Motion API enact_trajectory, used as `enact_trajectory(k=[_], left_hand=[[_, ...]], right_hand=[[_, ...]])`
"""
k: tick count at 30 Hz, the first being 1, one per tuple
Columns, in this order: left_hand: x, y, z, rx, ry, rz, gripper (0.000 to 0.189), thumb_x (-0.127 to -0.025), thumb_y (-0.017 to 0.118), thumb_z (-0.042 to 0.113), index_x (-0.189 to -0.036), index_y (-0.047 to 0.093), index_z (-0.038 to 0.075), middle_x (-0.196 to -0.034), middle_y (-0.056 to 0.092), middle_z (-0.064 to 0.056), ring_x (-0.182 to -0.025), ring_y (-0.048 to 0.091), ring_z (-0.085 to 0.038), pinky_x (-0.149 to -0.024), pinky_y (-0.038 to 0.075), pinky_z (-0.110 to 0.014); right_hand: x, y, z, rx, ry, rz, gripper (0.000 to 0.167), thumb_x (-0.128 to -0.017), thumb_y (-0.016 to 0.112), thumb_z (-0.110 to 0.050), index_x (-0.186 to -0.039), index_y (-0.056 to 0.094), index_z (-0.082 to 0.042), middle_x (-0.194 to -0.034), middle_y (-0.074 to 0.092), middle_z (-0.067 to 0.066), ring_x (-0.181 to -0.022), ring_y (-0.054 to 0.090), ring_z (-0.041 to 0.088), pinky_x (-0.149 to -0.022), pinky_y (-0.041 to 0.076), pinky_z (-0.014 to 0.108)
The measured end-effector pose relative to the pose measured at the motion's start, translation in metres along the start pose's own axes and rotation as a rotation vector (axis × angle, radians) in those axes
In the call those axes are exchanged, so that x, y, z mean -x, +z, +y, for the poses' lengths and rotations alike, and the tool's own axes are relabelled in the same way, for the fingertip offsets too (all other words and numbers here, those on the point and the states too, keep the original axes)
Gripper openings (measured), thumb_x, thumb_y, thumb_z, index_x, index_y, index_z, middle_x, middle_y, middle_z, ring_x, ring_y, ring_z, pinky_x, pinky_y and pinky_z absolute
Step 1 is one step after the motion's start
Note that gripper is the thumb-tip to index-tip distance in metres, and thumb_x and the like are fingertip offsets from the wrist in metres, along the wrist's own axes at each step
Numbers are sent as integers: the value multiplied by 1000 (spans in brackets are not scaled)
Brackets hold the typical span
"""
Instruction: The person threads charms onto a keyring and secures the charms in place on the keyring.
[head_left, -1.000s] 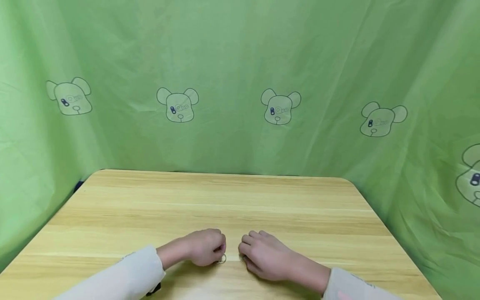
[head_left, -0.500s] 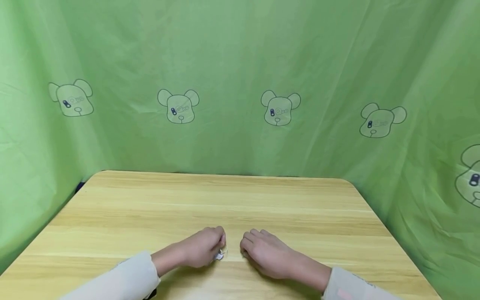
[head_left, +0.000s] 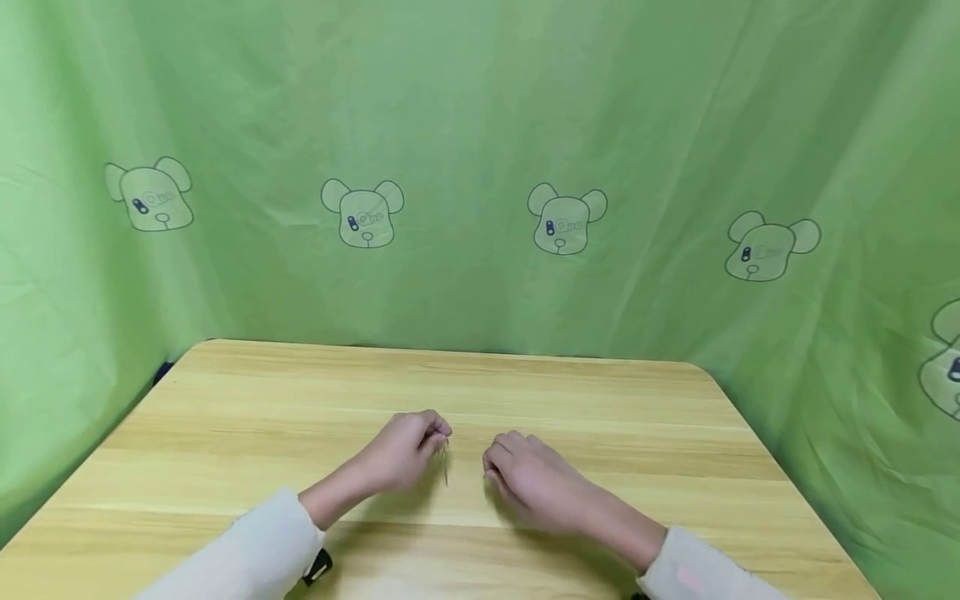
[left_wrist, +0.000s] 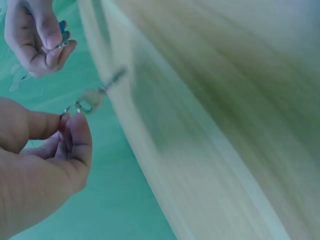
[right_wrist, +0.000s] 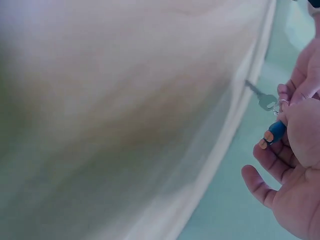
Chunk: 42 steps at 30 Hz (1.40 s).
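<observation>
In the head view my left hand (head_left: 405, 454) is raised over the table, and a key (head_left: 446, 468) dangles from its fingertips. The left wrist view shows thumb and finger pinching a small metal ring, with the key (left_wrist: 91, 101) on it, somewhat blurred. To the right, my right hand (head_left: 531, 482) hangs palm down at a similar height. Its thumb and fingers pinch a small blue charm with orange round ends (right_wrist: 276, 131), as the right wrist view shows. The two hands stand apart in the head view. Whether the charm and the ring are joined, I cannot tell.
A wood-grain table (head_left: 480, 392) with rounded far corners lies beneath both hands. Green curtain (head_left: 465, 108) printed with bear heads surrounds its back and sides. Pale sleeves (head_left: 255, 542) cover the forearms, and a black strap piece (head_left: 318, 567) shows under the left cuff.
Both hands have risen off the tabletop and moved farther forward, the left one more. The key now hangs free beneath the left fingers, where earlier a ring and a shiny piece showed beside the left hand.
</observation>
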<state>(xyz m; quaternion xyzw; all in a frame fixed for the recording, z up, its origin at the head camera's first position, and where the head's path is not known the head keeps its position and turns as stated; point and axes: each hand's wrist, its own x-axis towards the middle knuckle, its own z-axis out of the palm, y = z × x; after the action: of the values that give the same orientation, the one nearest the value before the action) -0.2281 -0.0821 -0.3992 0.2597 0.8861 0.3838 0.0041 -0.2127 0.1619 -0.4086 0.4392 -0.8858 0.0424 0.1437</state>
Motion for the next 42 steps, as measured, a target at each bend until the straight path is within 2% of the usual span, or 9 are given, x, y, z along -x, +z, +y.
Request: enact_trajectory(k=[4, 8, 12, 15, 20, 26, 33, 37, 42], left_hand=[[-6, -3, 2, 76, -46, 64, 13, -101, 60, 0, -110, 68, -5, -90, 69, -6, -79, 61, -12, -69, 55, -25], [-9, -5, 5, 177, -75, 113, 13, -101, 61, 1, -111, 69, -3, -88, 69, -7, -76, 62, -13, -65, 56, -25], [-11, -5, 7, 264, -86, 157, 13, -101, 61, 2, -111, 69, -2, -89, 70, -9, -76, 65, -14, -65, 59, -29], [-14, -6, 7, 320, -82, 203, 13, -101, 62, 2, -111, 70, -1, -91, 71, -9, -77, 66, -15, -70, 61, -36], [-20, -6, 9, 429, -48, 283, 14, -100, 62, 1, -112, 70, -3, -96, 70, -16, -83, 70, -24, -77, 62, -33], [-27, -7, 24, 526, 40, 379, 14, -100, 63, 0, -111, 69, -4, -99, 71, -14, -85, 70, -28, -79, 61, -29], [-32, -6, 39, 603, 116, 478, 15, -100, 63, 0, -113, 68, -5, -99, 70, -16, -86, 69, -30, -79, 61, -28], [-36, -5, 43, 667, 131, 518, 17, -100, 62, 0, -114, 66, -8, -101, 69, -19, -87, 69, -29, -82, 61, -30], [-38, -3, 47, 714, 134, 566, 15, -99, 63, -1, -113, 67, -7, -102, 69, -20, -86, 70, -25, -83, 61, -31]], right_hand=[[-8, -6, 5, -24, 37, 36, 5, -102, 60, -16, -98, 62, -15, -96, 61, -4, -89, 55, 12, -77, 53, 29], [-16, -12, 10, -93, 76, 99, 7, -102, 61, -15, -95, 61, -15, -93, 59, -6, -88, 54, 11, -79, 54, 31], [-23, -18, 13, -172, 119, 167, 11, -103, 61, -14, -92, 59, -16, -89, 56, -8, -86, 52, 10, -77, 52, 30], [-29, -23, 15, -213, 135, 213, 9, -103, 60, -12, -94, 59, -15, -91, 56, -7, -87, 53, 11, -77, 51, 31], [-38, -28, 16, -264, 152, 270, 7, -103, 60, -11, -96, 59, -13, -93, 56, -6, -88, 53, 12, -76, 51, 29], [-50, -33, 18, -311, 151, 358, 6, -104, 57, -9, -98, 60, -10, -93, 55, -3, -85, 50, 14, -72, 48, 29], [-58, -45, 17, -395, 165, 442, 5, -104, 57, -7, -101, 61, -7, -97, 59, 0, -94, 56, 15, -81, 54, 37], [-60, -51, 17, -435, 187, 478, 5, -103, 57, -6, -101, 61, -5, -98, 60, 1, -95, 57, 16, -84, 55, 37], [-59, -53, 19, -449, 194, 530, 5, -103, 57, -6, -102, 62, -4, -100, 61, 4, -96, 59, 17, -85, 57, 37]])
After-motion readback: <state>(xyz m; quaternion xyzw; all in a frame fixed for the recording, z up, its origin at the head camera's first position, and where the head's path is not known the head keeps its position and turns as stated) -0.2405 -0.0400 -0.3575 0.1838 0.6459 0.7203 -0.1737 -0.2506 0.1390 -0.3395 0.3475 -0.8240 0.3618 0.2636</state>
